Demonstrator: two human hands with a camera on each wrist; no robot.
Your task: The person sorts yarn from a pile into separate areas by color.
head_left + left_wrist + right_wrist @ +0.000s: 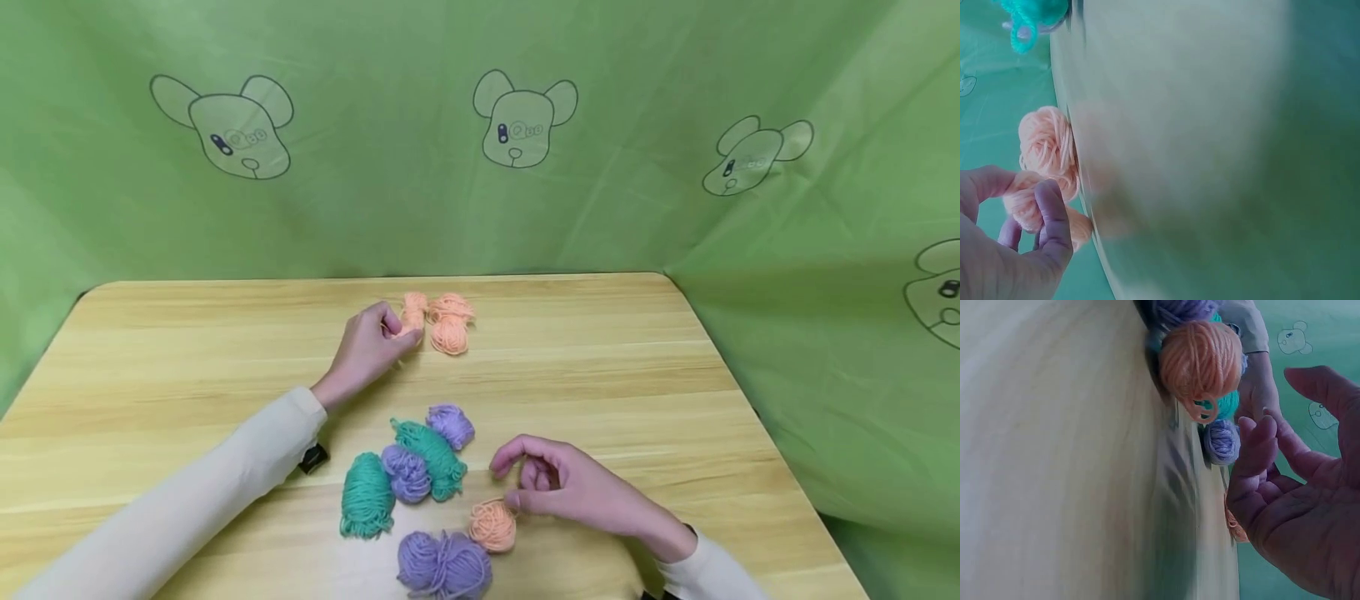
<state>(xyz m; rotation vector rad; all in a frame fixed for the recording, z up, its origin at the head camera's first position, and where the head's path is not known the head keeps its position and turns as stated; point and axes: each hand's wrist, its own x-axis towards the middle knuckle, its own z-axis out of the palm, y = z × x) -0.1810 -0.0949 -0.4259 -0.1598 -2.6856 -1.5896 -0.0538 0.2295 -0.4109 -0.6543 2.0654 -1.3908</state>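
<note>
Pinch at far side of table (600, 375)

Left hand (367, 346) pinches the thinner peach skein (415, 311) between thumb and fingers, just beside the second peach skein (451, 333). Right hand (588, 492) grips nothing — thumb and forefinger apart, near the small peach ball (492, 528). Grip best kept light, whole bundle gathered — it could snag its neighbour.
</note>
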